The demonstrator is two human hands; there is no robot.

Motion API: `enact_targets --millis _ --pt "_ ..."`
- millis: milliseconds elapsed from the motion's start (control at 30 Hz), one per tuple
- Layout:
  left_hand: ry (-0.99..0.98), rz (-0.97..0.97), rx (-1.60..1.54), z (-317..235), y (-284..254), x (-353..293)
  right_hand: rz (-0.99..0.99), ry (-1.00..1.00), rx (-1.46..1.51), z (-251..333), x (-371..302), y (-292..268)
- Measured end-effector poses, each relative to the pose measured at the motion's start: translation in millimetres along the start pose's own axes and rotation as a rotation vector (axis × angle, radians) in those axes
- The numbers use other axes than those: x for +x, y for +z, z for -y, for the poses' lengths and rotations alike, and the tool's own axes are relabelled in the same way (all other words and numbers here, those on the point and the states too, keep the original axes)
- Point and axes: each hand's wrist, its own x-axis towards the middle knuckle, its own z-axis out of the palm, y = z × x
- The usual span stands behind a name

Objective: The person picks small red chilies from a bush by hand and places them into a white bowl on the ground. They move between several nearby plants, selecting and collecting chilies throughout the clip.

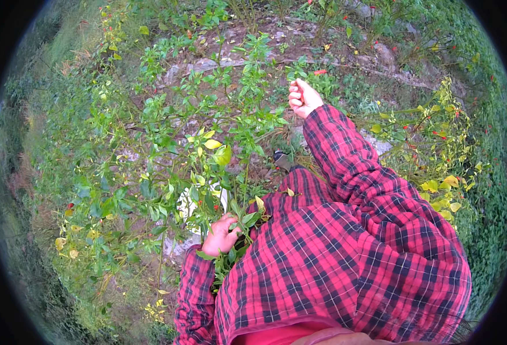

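My left hand (222,234) is low in front of my body, its fingers closed round a bunch of leafy green sprigs (251,218). Leaves stick out above the hand and hang below it, against my shirt. Stretched far forward, my right hand (305,99) has its fingers curled tightly together. Whatever they hold, if anything, is too small to make out. Just beyond its fingertips are green leaves, and a red chili pepper (320,72) shows close by. A tall leafy pepper plant (256,86) stands to the left of that hand.
Bushy plants with yellowing leaves (213,144) fill the left side. Another yellow-leaved plant (446,187) with small red peppers grows at right. Something white (187,204) lies behind the leaves near my left hand. My shoe (282,160) rests on the ground between plants.
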Motion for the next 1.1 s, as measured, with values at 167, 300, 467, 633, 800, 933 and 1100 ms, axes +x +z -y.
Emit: enact_targets --millis 167,300,467,633,800,933,1100 --pt "-0.062 0.019 -0.022 0 -2 2 -0.008 -0.589 -0.900 33 -49 34" --pt "-0.054 0.008 -0.076 0 -3 6 0.118 -0.652 -0.792 65 -80 65" --pt "-0.081 0.014 -0.044 -4 -7 9 0.360 -0.183 -0.476 58 -94 78" --pt "-0.123 -0.012 -0.069 -14 -11 11 0.570 0.022 -0.816 10 -106 89" --pt "-0.131 -0.091 -0.016 -17 -12 14 0.849 0.264 -1.273 -67 -136 67" --pt "-0.230 -0.095 -0.067 -17 -11 14 0.868 0.160 -1.546 -107 -133 44" --pt "-0.247 -0.066 -0.064 -15 -13 10 0.858 -0.166 -1.668 -115 -132 31"
